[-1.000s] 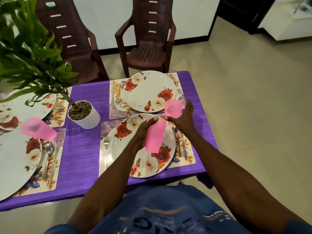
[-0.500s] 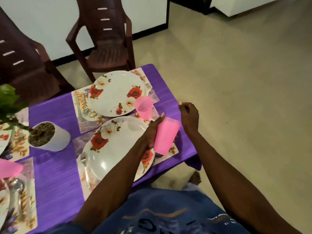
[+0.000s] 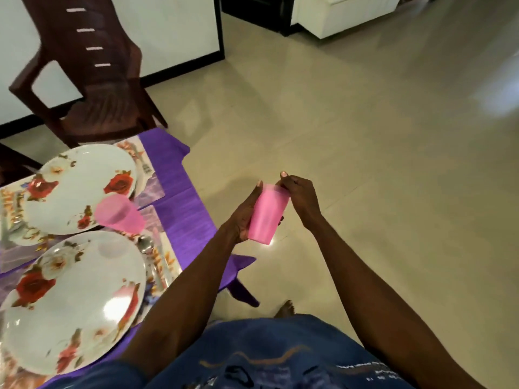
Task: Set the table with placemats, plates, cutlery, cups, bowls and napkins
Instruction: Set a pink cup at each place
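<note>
Both hands are wrapped on 1 pink cup (image 3: 266,217), which is held tilted over the floor, well off the end of the purple worktop (image 3: 179,217). The cup's side is cradled by the left hand (image 3: 244,217), fingers curled behind it and thumb up along the wall, while its rim is pinched by the right hand (image 3: 302,197) between thumb and fingertips. Such a rim pinch suggests that a nested cup is being pulled free, though whether 1 cup or a stack is held cannot be told from the blur.

Relative to the held cup, a 2nd pink cup (image 3: 119,211) stands on the worktop to the left, between the far plate (image 3: 75,189) and the near plate (image 3: 70,299), just touching the far plate's edge in view. Each plate is seated on a floral placemat (image 3: 165,265), and cutlery (image 3: 146,245) is laid on the mat beside the near plate, on the side nearest the held cup. That setting appears to lack its cup, so the held cup is probably meant for it. No bowls or napkins are seen. A brown chair (image 3: 92,88) is set beyond the far plate.
</note>
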A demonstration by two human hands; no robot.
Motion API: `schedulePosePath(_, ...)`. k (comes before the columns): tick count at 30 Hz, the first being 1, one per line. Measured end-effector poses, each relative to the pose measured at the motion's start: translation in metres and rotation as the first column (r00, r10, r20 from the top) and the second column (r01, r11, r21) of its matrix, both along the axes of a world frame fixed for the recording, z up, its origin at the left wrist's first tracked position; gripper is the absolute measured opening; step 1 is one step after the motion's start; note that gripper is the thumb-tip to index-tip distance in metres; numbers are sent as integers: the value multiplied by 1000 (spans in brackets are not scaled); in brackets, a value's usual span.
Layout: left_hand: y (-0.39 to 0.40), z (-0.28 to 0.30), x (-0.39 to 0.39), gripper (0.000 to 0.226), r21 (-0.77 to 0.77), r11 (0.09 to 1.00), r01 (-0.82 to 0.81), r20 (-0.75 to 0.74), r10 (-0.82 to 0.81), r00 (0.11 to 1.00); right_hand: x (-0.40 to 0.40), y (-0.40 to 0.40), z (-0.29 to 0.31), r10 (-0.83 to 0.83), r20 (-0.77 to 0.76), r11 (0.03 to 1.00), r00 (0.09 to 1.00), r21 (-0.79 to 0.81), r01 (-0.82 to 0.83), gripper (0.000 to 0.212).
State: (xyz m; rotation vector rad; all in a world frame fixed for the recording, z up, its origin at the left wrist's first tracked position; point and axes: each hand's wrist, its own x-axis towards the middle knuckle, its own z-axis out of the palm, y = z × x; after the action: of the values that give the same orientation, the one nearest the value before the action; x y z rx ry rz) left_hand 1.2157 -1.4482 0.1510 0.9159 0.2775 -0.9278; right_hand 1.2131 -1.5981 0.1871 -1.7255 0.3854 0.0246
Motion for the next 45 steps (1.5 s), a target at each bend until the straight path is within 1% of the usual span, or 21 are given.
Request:
schedulePosePath(3,-35,2,12,88,17,1000,0,7,0,1000,8,-43,2,-18,-6,1000,1000,18,18,37)
schedulePosePath(5,-54,3,21,85,40,999,27,19,-28,999,16,-67,2,-34,14,998,999,46,34,37)
schedulePosePath(6,-61,4,25,81,64,997,46,34,-48,998,20,-75,2,-39,28,998,999,51,37,37)
schedulePosePath(8,-75,3,40,69,128,989,68,75,-78,994,32,-90,0,-44,48,998,998,50,41,38)
schedulePosePath(9,-81,2,48,67,152,986,67,102,-83,991,40,-96,-2,-39,48,998,998,43,37,38)
schedulePosePath(12,-96,-3,72,69,199,980,27,192,-66,979,63,-108,-7,-21,1,1000,1000,10,21,38)
schedulePosePath(14,-103,-10,92,63,245,969,6,248,-69,966,85,-112,-6,5,-23,1000,1000,-10,-5,38)
schedulePosePath(16,-107,-17,113,56,276,961,-17,288,-65,956,108,-112,-4,37,-43,999,998,-32,-39,38)
schedulePosePath(22,-92,-29,209,55,317,940,-126,323,18,946,221,-91,-8,201,-113,966,973,-140,-216,34)
schedulePosePath(25,-71,-28,269,56,356,917,-181,342,52,938,291,-65,-6,307,-153,925,939,-183,-333,39)
schedulePosePath(26,-64,-28,287,55,370,907,-201,358,60,932,311,-55,-5,342,-163,906,925,-204,-371,42)
schedulePosePath(28,-41,-24,327,50,399,878,-265,388,100,916,358,-28,-2,412,-188,866,892,-223,-447,41)
schedulePosePath(31,-4,-15,374,38,431,823,-369,435,168,884,419,16,-1,527,-203,791,825,-238,-564,35)
schedulePosePath(35,54,-15,417,32,455,724,-519,449,317,835,485,83,-4,693,-192,663,695,-209,-719,24)
schedulePosePath(36,67,-16,424,33,452,700,-553,454,354,818,497,98,-6,726,-181,631,663,-205,-748,23)
schedulePosePath(40,126,-26,451,45,442,568,-694,440,537,720,551,174,-12,871,-171,431,460,-184,-883,21)
schedulePosePath(43,165,-30,473,55,427,473,-771,431,643,633,588,228,-12,930,-146,321,339,-131,-938,19)
schedulePosePath(45,191,-31,494,55,417,405,-814,428,702,569,617,266,-13,963,-140,218,232,-110,-970,17)
